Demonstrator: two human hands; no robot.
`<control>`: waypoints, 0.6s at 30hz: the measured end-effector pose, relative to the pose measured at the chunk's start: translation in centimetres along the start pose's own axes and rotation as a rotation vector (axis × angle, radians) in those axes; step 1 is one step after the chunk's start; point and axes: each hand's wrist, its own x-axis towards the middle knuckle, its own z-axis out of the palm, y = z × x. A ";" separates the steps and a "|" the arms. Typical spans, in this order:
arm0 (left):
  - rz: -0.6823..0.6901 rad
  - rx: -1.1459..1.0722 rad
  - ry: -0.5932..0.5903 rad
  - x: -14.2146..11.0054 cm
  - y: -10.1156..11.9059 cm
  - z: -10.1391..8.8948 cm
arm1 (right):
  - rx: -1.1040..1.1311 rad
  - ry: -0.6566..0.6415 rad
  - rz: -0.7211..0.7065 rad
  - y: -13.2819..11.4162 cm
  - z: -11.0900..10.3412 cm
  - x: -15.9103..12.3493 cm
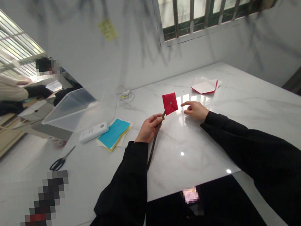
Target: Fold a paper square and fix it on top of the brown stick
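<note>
A thin brown stick [154, 142] slants up over the marble-patterned table, and my left hand [150, 127] is closed around it near the top. At its upper end sits a folded red paper square [168, 99] with a small silvery pin head [171, 103] in its middle. Just right of the red paper, my right hand [196, 110] holds nothing; its index finger stretches toward the paper without touching it and the other fingers are loosely bent. Two or so tiny pale bits [183, 91] lie on the table behind the right hand.
White sheets with a red one [205, 85] lie at the back right. Left are blue and yellow papers [115, 132], a white device [93, 132], black scissors [61, 161] and a clear plastic bin [70, 110]. A barred window is above; two people sit far left.
</note>
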 end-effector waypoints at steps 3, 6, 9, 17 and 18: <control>-0.001 -0.005 0.004 0.0 -0.1 -0.1 | 0.095 -0.153 -0.046 -0.4 0.0 -0.2; -0.002 -0.007 0.011 0.0 -0.1 -0.1 | 0.128 -0.379 -0.150 -1.0 0.1 -0.6; -0.001 -0.006 0.009 0.0 -0.1 -0.1 | 0.125 -0.343 -0.143 -1.0 0.3 -0.6; 0.013 -0.020 0.012 0.1 -0.1 0.1 | 0.306 -0.907 -0.281 -5.5 -1.2 -4.3; 0.012 -0.023 0.015 0.1 -0.2 0.1 | 0.375 -1.078 -0.336 -6.8 -0.7 -6.3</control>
